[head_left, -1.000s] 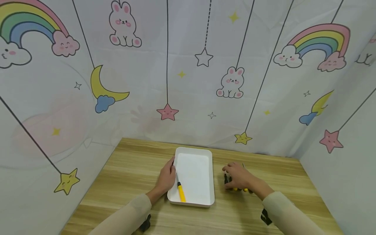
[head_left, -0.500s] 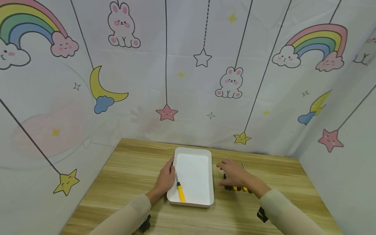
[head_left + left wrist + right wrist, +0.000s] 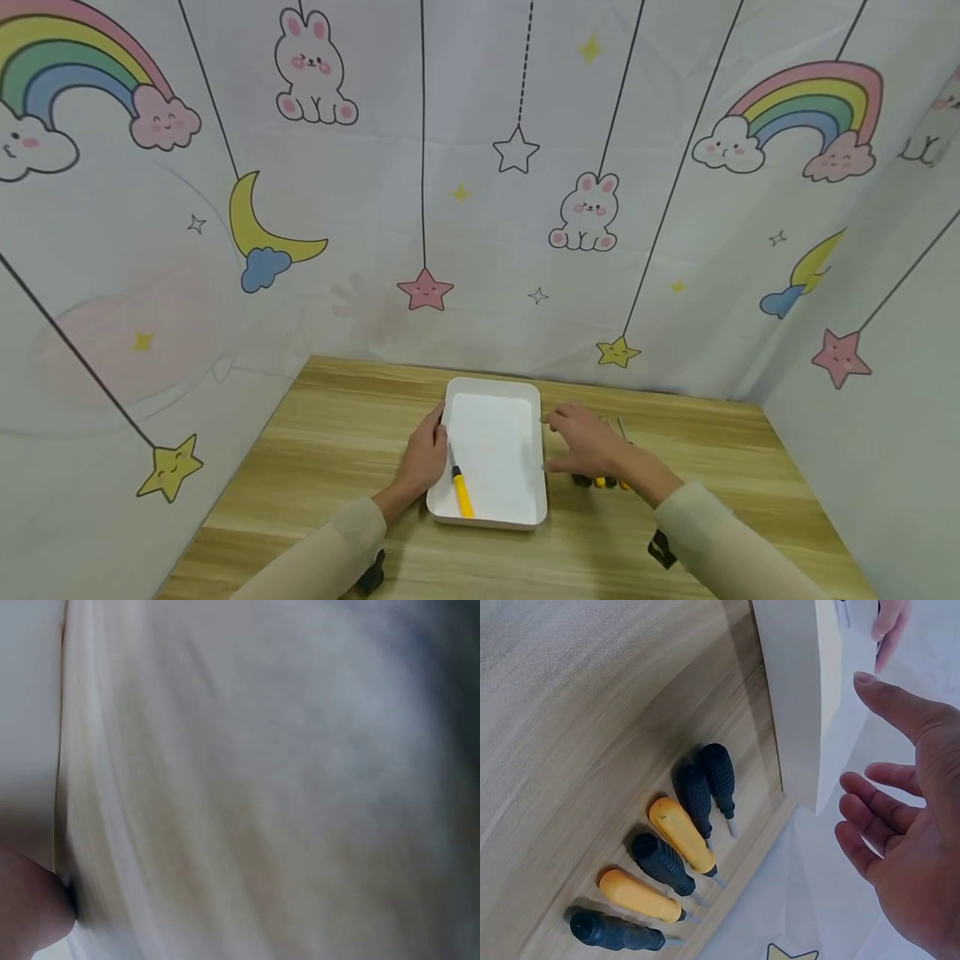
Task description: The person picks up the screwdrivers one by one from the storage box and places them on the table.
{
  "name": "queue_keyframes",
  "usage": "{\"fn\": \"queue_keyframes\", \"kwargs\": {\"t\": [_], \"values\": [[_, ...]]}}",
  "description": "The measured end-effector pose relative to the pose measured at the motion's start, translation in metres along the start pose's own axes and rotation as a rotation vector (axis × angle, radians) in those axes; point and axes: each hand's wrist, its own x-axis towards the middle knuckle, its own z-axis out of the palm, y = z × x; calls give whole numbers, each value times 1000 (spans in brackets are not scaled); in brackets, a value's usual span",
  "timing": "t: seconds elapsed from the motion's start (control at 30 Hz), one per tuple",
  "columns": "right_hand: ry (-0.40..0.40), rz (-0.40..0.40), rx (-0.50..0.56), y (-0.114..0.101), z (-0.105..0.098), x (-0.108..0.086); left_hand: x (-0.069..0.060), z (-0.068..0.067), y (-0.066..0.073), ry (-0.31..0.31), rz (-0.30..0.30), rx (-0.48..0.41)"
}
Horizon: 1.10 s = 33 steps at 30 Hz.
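Observation:
A white tray (image 3: 497, 450) lies lengthwise on the table. My left hand (image 3: 425, 454) grips its left side. Inside, along that same side, lies a screwdriver with a yellow handle (image 3: 462, 496). My right hand (image 3: 588, 440) hovers by the tray's right rim, thumb and fingers spread, with nothing between them. Below and beside it, in the right wrist view, several screwdrivers lie in a row, among them a black-handled one (image 3: 718, 776) and a yellow-handled one (image 3: 681, 834). The left wrist view is mostly blurred; a fingertip (image 3: 34, 907) shows at its lower left.
The wood-grain table (image 3: 360, 392) ends at a white fabric backdrop (image 3: 360, 200) printed with rabbits, stars and rainbows. More of this fabric hangs at the left and right. A black strap piece (image 3: 662, 550) shows under the right sleeve, and a dark object (image 3: 371, 573) under the left.
My right hand has moved left from above the row of screwdrivers to the tray's right rim, its fingers spreading. The left hand and the tray have stayed in place.

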Motion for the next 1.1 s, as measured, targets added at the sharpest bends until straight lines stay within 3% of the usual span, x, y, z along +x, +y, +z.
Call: {"fn": "queue_keyframes", "kwargs": {"t": [0.63,1.1], "values": [[11,-78,0,-19,8,9,1,-1,2,-7,-7,-3],[-9,-91,0,-31,20,17,0,-1,3,-1,-15,1]]}}
